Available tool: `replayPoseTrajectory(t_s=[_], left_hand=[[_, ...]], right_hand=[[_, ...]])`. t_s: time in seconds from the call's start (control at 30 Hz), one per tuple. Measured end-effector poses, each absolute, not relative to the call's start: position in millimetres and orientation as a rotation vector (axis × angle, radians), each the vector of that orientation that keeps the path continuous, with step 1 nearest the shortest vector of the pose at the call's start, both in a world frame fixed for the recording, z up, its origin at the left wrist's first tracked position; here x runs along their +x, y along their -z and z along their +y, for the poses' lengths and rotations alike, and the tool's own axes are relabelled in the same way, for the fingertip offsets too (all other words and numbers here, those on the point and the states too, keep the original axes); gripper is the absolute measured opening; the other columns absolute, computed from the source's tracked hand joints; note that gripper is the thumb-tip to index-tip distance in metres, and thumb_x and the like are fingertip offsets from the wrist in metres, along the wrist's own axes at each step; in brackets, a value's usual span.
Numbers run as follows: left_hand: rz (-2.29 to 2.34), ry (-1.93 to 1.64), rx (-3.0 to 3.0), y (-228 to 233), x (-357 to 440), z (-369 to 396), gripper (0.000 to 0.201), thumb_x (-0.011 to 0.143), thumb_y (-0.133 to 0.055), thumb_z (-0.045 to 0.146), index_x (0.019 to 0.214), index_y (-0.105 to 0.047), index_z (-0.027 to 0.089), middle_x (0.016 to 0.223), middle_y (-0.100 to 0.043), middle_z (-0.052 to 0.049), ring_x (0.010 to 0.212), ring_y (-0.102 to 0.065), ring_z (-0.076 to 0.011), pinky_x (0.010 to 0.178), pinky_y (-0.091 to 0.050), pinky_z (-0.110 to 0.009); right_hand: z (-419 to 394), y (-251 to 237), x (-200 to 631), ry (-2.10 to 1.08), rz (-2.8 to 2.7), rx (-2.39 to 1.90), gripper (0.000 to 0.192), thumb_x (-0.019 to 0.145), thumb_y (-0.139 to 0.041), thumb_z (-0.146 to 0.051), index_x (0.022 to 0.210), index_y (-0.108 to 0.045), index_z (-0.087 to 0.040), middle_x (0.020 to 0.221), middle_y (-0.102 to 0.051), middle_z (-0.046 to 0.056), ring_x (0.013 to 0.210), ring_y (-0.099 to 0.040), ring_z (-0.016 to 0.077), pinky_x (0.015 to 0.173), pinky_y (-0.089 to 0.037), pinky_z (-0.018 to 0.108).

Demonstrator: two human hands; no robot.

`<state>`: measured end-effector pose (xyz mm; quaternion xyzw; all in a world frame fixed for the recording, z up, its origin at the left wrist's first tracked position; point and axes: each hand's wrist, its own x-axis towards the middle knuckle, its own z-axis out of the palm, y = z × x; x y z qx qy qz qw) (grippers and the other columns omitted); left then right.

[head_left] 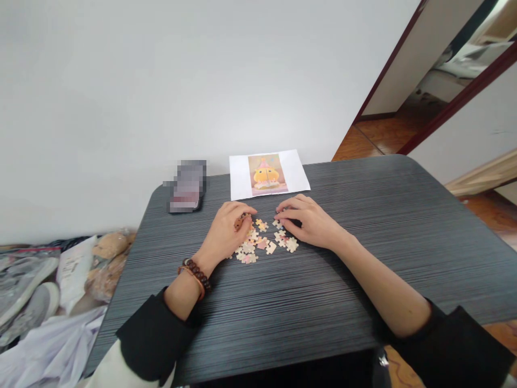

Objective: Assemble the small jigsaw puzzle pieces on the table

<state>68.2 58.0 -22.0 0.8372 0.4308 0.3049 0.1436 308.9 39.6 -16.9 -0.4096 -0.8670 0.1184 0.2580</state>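
Note:
A loose pile of small jigsaw puzzle pieces (247, 248) in pale yellow, pink and orange lies on the dark table between my hands. My left hand (228, 229) curves around the pile's left side, thumb and forefinger apart, with some pieces showing in the gap. At the pile's right edge, the thumb and fingers of my right hand (305, 221) come together at a puzzle piece (277, 223), partly hidden by the fingertips. An orange-yellow piece (262, 225) lies between the hands. Behind them rests a white sheet with a printed picture (266, 175) of a yellow cartoon figure in a pink hat.
A blurred-out phone-like object (188, 186) lies at the table's back left. The dark wood-grain table (383, 226) meets a white wall (181, 81). Shoes (30, 291) and bagged things are on the left beyond the edge; a doorway (428, 70) is at right.

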Motion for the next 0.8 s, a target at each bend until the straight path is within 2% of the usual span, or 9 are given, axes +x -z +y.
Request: replayPoseTrajectory(t_s=[0.13, 0.23, 0.33, 0.37, 0.57, 0.67, 0.8], left_hand=[[1.155, -0.793, 2.436, 19.1, 62.4, 60.2, 0.022, 0.092, -0.049, 0.022, 0.101, -0.069, 0.020, 0.102, -0.066, -0.007, 0.101, -0.058, -0.0211, 0.095, -0.046, -0.039], [1.015, -0.600, 2.453, 13.6, 56.2, 61.4, 0.026, 0.091, -0.056, 0.034, 0.111, -0.065, 0.020, 0.113, -0.063, -0.008, 0.109, -0.056, -0.0227, 0.099, -0.043, -0.041], [0.940, -0.410, 2.503, 9.4, 52.7, 61.0, 0.056, 0.075, -0.073, 0.053, 0.121, -0.061, 0.023, 0.123, -0.058, -0.008, 0.116, -0.051, -0.0274, 0.104, -0.039, -0.046], [0.946, -0.389, 2.518, 9.2, 52.6, 60.7, 0.059, 0.073, -0.075, 0.055, 0.121, -0.061, 0.024, 0.123, -0.058, -0.008, 0.116, -0.051, -0.0278, 0.104, -0.038, -0.046], [0.923, -0.552, 2.488, 16.4, 58.7, 60.9, 0.025, 0.090, -0.061, 0.044, 0.103, -0.069, 0.024, 0.103, -0.064, -0.004, 0.102, -0.055, -0.0208, 0.094, -0.043, -0.038], [0.917, -0.648, 2.437, 18.7, 60.5, 61.7, 0.020, 0.091, -0.060, 0.040, 0.094, -0.070, 0.023, 0.096, -0.065, -0.004, 0.095, -0.057, -0.0189, 0.089, -0.047, -0.034], [0.984, -0.706, 2.341, 18.5, 59.1, 62.9, 0.017, 0.091, -0.060, 0.035, 0.092, -0.069, 0.021, 0.094, -0.068, -0.003, 0.092, -0.062, -0.0179, 0.088, -0.050, -0.032]], right_hand=[[37.7, 14.2, 307.9, -0.387, -2.351, -1.083, 0.021, 0.092, -0.055, -0.024, 0.106, -0.072, -0.022, 0.107, -0.066, 0.008, 0.100, -0.057, 0.0221, 0.093, -0.045, 0.042], [35.9, 13.8, 306.6, -0.467, -2.408, -1.033, 0.028, 0.089, -0.063, -0.036, 0.113, -0.069, -0.021, 0.111, -0.063, 0.009, 0.104, -0.056, 0.0235, 0.094, -0.044, 0.043], [35.6, 15.0, 306.4, -0.509, -2.450, -1.015, 0.038, 0.084, -0.069, -0.044, 0.113, -0.069, -0.020, 0.111, -0.061, 0.011, 0.103, -0.056, 0.0246, 0.092, -0.044, 0.043], [35.9, 15.5, 306.5, -0.513, -2.452, -1.014, 0.036, 0.084, -0.069, -0.042, 0.112, -0.069, -0.019, 0.110, -0.061, 0.011, 0.102, -0.056, 0.0244, 0.092, -0.045, 0.042], [38.3, 18.9, 306.1, -0.507, -2.390, -1.067, 0.018, 0.091, -0.061, -0.030, 0.104, -0.070, -0.021, 0.101, -0.066, 0.008, 0.101, -0.060, 0.0222, 0.090, -0.046, 0.038], [38.1, 18.8, 305.5, -0.490, -2.359, -1.077, 0.020, 0.095, -0.055, -0.029, 0.105, -0.070, -0.022, 0.099, -0.068, 0.008, 0.098, -0.061, 0.0215, 0.088, -0.047, 0.037], [35.9, 16.3, 303.4, -0.447, -2.342, -1.040, 0.021, 0.092, -0.061, -0.031, 0.106, -0.071, -0.021, 0.108, -0.065, 0.009, 0.100, -0.059, 0.0218, 0.089, -0.046, 0.038]])
